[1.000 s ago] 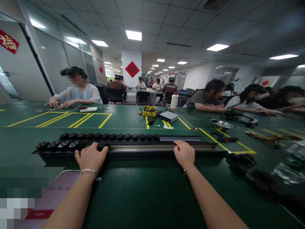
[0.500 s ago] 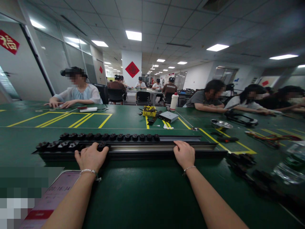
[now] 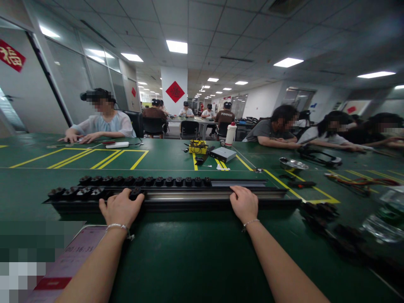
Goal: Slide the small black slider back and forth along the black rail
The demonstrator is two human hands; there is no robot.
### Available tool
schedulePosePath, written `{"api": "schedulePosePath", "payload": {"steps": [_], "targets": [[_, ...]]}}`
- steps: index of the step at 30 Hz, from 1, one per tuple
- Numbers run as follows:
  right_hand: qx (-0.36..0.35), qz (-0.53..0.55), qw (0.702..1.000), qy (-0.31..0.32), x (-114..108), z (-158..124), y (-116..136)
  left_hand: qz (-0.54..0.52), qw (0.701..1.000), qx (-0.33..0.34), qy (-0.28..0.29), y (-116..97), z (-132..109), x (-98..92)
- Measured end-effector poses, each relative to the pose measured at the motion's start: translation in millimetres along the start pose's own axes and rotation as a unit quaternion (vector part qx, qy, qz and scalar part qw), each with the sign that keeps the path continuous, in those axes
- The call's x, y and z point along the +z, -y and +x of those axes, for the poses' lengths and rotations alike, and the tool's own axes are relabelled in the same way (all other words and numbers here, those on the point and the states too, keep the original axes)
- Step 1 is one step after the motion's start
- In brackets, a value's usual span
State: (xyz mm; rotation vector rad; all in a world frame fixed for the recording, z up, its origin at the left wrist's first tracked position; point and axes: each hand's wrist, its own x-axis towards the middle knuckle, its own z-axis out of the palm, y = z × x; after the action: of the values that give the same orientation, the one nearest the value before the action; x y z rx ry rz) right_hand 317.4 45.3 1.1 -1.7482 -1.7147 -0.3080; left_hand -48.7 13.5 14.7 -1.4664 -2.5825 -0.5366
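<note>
A long black rail (image 3: 189, 205) with a shiny metallic channel lies crosswise before me, several round black socket-like modules (image 3: 83, 192) lined up in its left part. My left hand (image 3: 122, 207) reaches over its near edge, thumb and fingers around another black module (image 3: 135, 192); the hand partly hides the modules there. Farther right, my right hand (image 3: 245, 203) grips the rail by its near side, fingers curled over the top and fingertips partly hidden. Just behind lies a second black rail (image 3: 240, 183), also with a row of similar modules (image 3: 159, 181).
More black modules (image 3: 353, 240) lie at right, near a clear plastic bottle (image 3: 386, 214). A phone (image 3: 74, 261) lies by my left forearm. Beyond the rails are a metal bowl (image 3: 293, 164), a grey box (image 3: 223, 154) and a yellow object (image 3: 198, 147). Other people sit around the green table (image 3: 176, 256).
Both hands and the rails stay in place. Only the phone's timer differs, going from 34 to 35 seconds.
</note>
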Motion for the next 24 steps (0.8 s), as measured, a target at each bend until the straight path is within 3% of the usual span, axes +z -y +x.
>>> {"api": "schedulePosePath", "payload": {"steps": [24], "targets": [[-0.007,0.000,1.000,-0.012,2.0,0.0,-1.7,0.003,1.000,0.004,0.004,-1.1,-0.9,-1.0]]}}
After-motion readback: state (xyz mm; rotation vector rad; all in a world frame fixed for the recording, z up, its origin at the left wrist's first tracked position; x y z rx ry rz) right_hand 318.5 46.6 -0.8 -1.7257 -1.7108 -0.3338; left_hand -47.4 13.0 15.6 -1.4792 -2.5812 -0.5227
